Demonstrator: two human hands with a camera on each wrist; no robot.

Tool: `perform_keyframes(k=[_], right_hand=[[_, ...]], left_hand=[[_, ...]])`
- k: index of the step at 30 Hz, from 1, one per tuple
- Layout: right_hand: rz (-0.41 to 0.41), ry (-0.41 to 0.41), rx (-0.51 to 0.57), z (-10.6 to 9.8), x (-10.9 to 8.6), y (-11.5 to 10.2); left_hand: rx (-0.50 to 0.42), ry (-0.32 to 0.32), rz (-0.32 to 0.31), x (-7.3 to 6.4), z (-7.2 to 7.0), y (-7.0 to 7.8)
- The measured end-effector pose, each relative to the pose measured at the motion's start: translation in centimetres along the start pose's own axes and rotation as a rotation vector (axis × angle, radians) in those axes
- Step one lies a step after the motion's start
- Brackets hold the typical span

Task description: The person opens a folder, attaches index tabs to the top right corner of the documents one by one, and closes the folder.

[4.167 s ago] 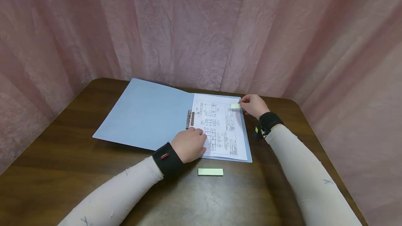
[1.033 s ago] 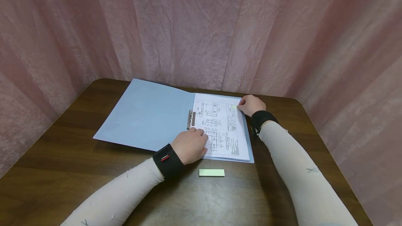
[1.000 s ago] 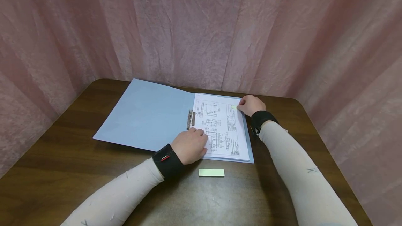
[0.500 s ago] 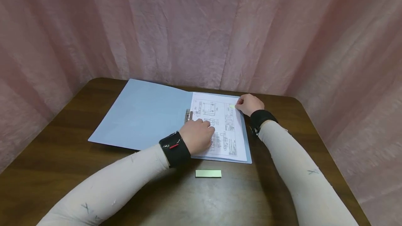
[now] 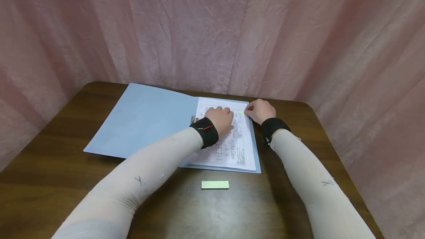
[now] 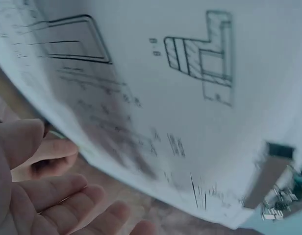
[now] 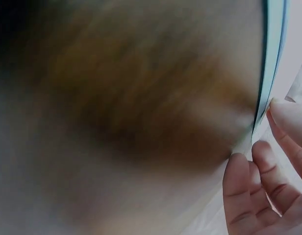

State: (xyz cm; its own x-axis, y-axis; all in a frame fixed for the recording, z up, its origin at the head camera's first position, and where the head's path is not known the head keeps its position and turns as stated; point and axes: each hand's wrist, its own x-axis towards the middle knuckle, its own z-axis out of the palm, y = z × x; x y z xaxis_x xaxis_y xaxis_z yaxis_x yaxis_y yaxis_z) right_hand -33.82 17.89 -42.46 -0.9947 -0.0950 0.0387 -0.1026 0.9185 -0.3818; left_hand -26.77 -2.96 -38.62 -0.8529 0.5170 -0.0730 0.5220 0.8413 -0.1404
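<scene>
A blue folder lies spread on the table, with printed drawing sheets on its right side. Near the sheets' top right corner is a small pale green sticky note. My right hand pinches the note's outer end at the page edge; in the right wrist view its thumb and fingertips are right at that edge. Over the upper part of the drawing is my left hand, fingers loosely bent and holding nothing. Its wrist band and forearm hide part of the drawing and most of the metal clip.
A pad of pale green sticky notes lies on the brown wooden table, in front of the folder. A pink curtain hangs behind the table and along its sides.
My left hand has left the lower left of the sheets and moved up and right across the page towards the sticky note. My right hand has stayed at the note. The view has shifted slightly.
</scene>
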Motion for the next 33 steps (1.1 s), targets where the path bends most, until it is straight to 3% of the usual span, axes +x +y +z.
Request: perform_keyframes(k=[9,21,24,33], right_hand=[[-0.051,-0.045,-0.025,-0.5,-1.1,0.6],[-0.059,-0.094,0.002,-0.5,-1.7,0.6],[-0.056,-0.096,0.008,-0.5,-1.6,0.6],[-0.054,-0.113,0.008,-0.7,-1.3,0.5]], left_hand=[[0.008,0.006,0.063,1.7,0.3,1.7],[-0.054,-0.145,0.070,5.5,3.1,2.0],[-0.066,-0.147,0.060,5.6,3.2,2.0],[-0.142,-0.123,0.033,4.3,1.3,1.8]])
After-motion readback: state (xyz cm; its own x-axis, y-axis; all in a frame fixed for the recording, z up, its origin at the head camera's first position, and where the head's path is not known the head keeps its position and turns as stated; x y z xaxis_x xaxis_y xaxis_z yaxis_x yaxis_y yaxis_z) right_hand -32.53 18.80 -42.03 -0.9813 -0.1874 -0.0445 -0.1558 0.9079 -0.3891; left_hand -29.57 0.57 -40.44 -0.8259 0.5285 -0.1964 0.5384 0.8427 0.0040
